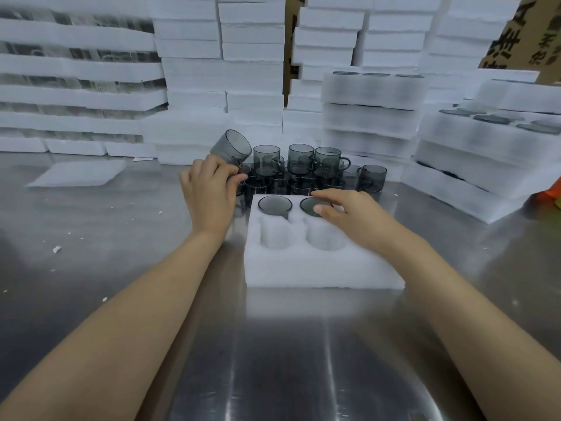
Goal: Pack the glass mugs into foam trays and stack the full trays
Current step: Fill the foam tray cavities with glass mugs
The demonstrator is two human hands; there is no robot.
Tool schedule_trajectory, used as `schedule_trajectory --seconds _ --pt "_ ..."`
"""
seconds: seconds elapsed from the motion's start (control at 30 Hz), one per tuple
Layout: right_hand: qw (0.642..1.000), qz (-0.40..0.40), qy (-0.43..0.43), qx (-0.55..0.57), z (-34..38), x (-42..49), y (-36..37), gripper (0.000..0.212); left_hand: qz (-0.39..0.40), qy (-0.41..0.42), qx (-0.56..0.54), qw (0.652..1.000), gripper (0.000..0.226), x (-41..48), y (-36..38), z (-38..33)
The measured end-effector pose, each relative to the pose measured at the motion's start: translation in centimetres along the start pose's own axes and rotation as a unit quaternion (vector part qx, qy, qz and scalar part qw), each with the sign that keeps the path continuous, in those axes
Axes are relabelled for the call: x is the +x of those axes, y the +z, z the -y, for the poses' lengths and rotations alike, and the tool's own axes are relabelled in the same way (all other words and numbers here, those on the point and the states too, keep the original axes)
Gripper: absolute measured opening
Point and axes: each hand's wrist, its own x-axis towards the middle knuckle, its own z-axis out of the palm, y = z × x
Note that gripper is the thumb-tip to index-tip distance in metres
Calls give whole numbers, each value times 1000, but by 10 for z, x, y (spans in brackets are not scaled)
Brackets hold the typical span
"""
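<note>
A white foam tray [318,268] lies on the steel table in front of me. Its two far pockets each hold a smoky grey glass mug [274,204], and the two near pockets [324,235] are hollow. My right hand [349,212] rests with straight fingers on the rim of the far right mug [309,205]. My left hand [209,189] grips a tilted grey mug [232,147] by its handle, lifted above the left end of a cluster of several loose mugs [303,168] just behind the tray.
Stacks of filled foam trays [373,110] stand behind and to the right [485,153]. Tall piles of foam blocks [218,71] fill the back. A loose foam sheet [82,173] lies at the left. Foam crumbs dot the steel table [91,238].
</note>
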Motion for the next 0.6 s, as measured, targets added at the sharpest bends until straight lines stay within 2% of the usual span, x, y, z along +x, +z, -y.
schedule_trajectory --seconds 0.13,0.27,0.43,0.5,0.6 --pt "1000 -14 -17 5 1 -3 1 37 2 27 -34 999 10 -13 -18 -11" --pt "998 -37 -44 38 2 -7 0 48 -3 31 -87 996 4 -21 -30 -24" --pt "989 -54 -78 113 6 -8 1 60 5 23 -253 967 10 -15 -35 -38" --pt "985 -61 -88 135 6 -8 2 66 44 47 -303 951 11 -13 -37 -43" --pt "976 -79 -87 183 6 -8 -1 71 128 148 -305 932 13 -12 -37 -48"
